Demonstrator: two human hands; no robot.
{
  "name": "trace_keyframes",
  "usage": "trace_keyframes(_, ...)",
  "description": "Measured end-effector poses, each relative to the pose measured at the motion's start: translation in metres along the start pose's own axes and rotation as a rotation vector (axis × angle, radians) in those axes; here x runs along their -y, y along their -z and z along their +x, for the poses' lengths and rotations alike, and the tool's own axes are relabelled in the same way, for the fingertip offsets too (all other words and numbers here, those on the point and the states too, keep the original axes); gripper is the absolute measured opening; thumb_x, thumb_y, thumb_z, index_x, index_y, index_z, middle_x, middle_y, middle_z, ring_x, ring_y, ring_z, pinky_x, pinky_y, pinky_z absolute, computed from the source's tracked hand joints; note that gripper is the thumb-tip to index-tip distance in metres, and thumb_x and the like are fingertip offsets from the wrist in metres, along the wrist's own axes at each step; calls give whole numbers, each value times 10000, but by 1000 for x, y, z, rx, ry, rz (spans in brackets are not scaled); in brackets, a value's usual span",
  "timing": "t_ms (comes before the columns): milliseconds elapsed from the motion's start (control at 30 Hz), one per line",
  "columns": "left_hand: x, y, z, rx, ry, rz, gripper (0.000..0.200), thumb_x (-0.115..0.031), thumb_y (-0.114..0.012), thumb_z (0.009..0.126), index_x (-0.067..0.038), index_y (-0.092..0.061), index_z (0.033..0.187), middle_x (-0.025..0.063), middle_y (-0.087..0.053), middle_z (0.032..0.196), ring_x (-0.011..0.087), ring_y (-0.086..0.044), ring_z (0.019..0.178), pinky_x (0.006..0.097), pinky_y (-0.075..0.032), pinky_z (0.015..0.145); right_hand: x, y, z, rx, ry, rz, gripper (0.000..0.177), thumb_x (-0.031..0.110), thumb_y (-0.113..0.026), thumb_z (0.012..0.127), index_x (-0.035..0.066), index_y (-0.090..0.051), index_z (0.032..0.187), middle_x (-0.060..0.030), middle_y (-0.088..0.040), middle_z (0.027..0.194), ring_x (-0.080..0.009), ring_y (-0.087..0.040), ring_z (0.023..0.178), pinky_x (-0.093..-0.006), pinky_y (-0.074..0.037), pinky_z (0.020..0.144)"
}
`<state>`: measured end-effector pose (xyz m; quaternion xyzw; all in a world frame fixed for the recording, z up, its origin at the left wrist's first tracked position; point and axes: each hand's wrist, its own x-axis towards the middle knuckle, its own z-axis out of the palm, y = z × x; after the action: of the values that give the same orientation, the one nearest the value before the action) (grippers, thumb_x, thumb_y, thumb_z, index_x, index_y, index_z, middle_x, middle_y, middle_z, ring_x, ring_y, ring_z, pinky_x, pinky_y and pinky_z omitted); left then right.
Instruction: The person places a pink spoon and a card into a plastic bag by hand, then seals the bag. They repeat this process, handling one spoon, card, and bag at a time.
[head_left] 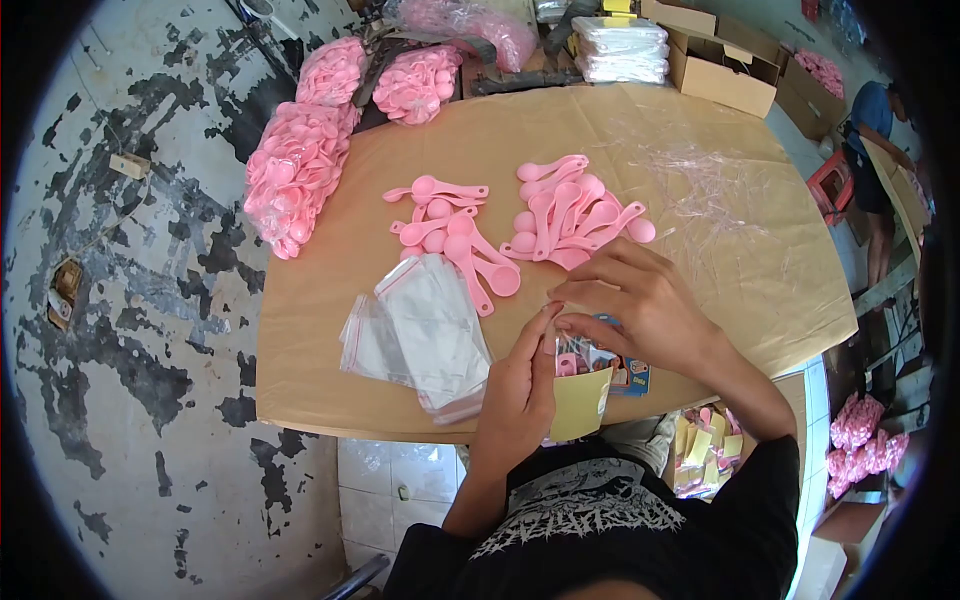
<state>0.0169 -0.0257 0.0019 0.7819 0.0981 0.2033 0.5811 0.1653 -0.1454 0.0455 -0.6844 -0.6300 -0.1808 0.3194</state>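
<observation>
My left hand [522, 385] grips the left side of a small clear plastic bag [572, 345] near the table's front edge. Inside the bag are a pale yellow card [582, 405] and something pink. At the bag's top edge, my right hand [640, 300] has its thumb and fingers bent into a pinch; its fingertips nearly meet those of my left hand. A blue printed card [632, 375] shows partly under my right hand. Left of my hands lies a pile of clear zip bags [430, 325]. Pink measuring spoons [570, 215] lie beyond, with more spoons [455, 235] to their left.
Bulging bags of pink spoons [300, 165] line the back left. Thin clear plastic strips [705, 190] are scattered at right. An open cardboard box [725, 70] and stacked plastic packs [620, 50] stand behind. Filled packs [705, 450] sit below the edge. Another person [873, 130] stands far right.
</observation>
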Motion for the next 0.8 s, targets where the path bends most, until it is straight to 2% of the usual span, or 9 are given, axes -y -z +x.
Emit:
trace_keyframes(167,-22,6,0,83,128,134,395,-73,-419,989,54,-441,1362,219,-576,735,269,-573,618,388,-436,601,-2,-2,-1,77,56,-76,227,186,-740,735,81,-719,935,-25,-672,871,-203,-614,838,-327,-531,750)
trace_keyframes(367,-20,13,5,217,108,241,431,-42,-457,942,63,-428,1359,305,-593,809,457,-609,746,464,-458,656,-8,-5,-1,171,77,-45,185,162,-742,694,74,-679,843,-28,-665,806,-192,-611,812,-327,-526,719)
trace_keyframes(467,-15,12,2,259,32,271,417,-46,-454,952,55,-430,1356,316,-600,869,479,-600,791,472,-465,680,-13,-5,-1,189,14,82,152,124,-749,685,66,-642,774,-40,-658,772,-176,-614,728,-315,-512,650)
trace_keyframes(500,-13,12,2,251,17,213,405,-52,-449,962,56,-433,1352,309,-611,900,455,-621,809,457,-475,694,-16,-5,-2,182,-20,140,147,107,-751,683,63,-629,753,-45,-654,758,-168,-616,691,-307,-506,621)
trace_keyframes(600,-1,13,1,242,-18,-11,370,-75,-427,995,53,-437,1342,274,-641,1008,354,-671,863,395,-504,741,-18,12,-2,149,-331,486,97,40,-716,690,59,-633,736,-40,-635,687,-137,-604,586,-279,-473,545)
trace_keyframes(667,10,14,-4,246,-32,-230,350,-99,-405,1024,46,-439,1342,235,-656,1102,251,-689,898,333,-519,782,-26,32,1,-71,-297,580,72,-22,-643,702,43,-639,734,-28,-614,631,-111,-593,554,-260,-451,515)
trace_keyframes(733,-4,17,-1,200,124,-560,353,-142,-399,1042,31,-438,1347,173,-638,1156,173,-652,944,287,-509,824,-38,64,-1,-61,-153,713,68,-43,-611,707,19,-636,720,-26,-645,661,-106,-611,566,-251,-453,508)
trace_keyframes(767,-9,18,1,180,203,-726,355,-163,-396,1051,24,-438,1349,142,-628,1183,134,-634,967,264,-505,845,-57,75,-8,104,-158,866,78,-43,-600,727,8,-648,763,-54,-666,720,-138,-636,616,-267,-477,548)
trace_keyframes(800,-4,20,3,159,202,-664,359,-179,-397,1053,17,-438,1351,129,-615,1186,133,-632,972,266,-507,851,-81,89,-16,272,-165,1014,100,-43,-590,748,-2,-660,807,-81,-687,780,-170,-661,666,-283,-501,589)
